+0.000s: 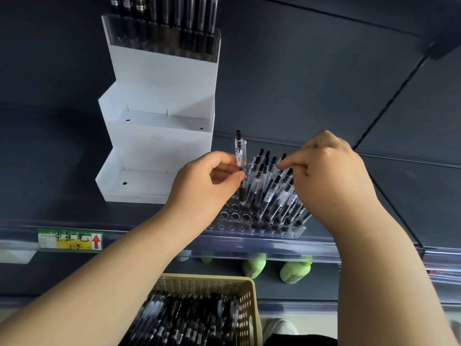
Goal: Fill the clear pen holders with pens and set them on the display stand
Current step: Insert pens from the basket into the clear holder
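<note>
My left hand (212,181) pinches one pen (240,156) between thumb and curled fingers. Its long axis stands close to vertical, clicker end up, tip down at the left part of the clear pen holder (230,217). The holder sits on the near edge of the dark shelf (311,96), just right of the white display stand (159,143). Its left holes are open and its right holes are filled. The seated pens (270,193) lean with their tops toward the left and far. My right hand (331,176), fingers curled, pinches the top of one of them. A second filled holder (162,36) occupies the stand's top tier. A basket (249,303) of loose pens (189,323) lies near me, below the shelf.
</note>
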